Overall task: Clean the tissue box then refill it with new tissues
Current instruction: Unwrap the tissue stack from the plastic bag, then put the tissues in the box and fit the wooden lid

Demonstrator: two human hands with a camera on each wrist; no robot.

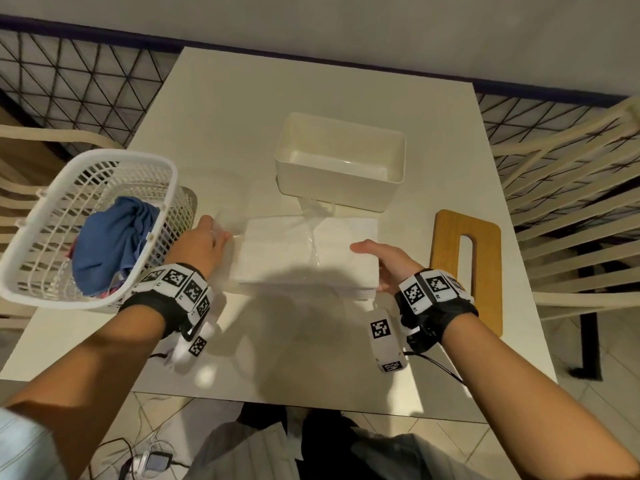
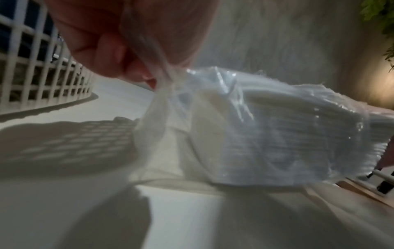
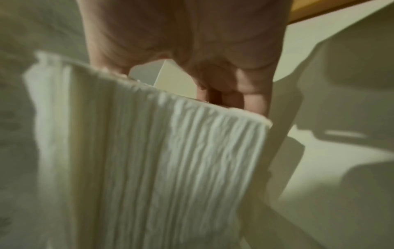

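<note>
The white tissue box (image 1: 341,168) stands open and empty at the table's middle. Its wooden lid (image 1: 465,268) with a slot lies to the right. In front of the box lies a stack of white tissues (image 1: 304,254) partly inside a clear plastic wrapper (image 1: 317,216). My left hand (image 1: 218,233) pinches the wrapper's loose left end; the bunched wrapper (image 2: 166,87) stretches from my fingers (image 2: 119,55) over the stack (image 2: 287,131). My right hand (image 1: 372,263) grips the stack's bare right end (image 3: 160,160), thumb on top, fingers (image 3: 251,94) behind it.
A white plastic basket (image 1: 86,230) holding a blue cloth (image 1: 114,244) sits at the table's left edge, close to my left hand. Slatted chairs (image 1: 571,202) stand on both sides. The table (image 1: 277,358) has bare surface in front of the stack.
</note>
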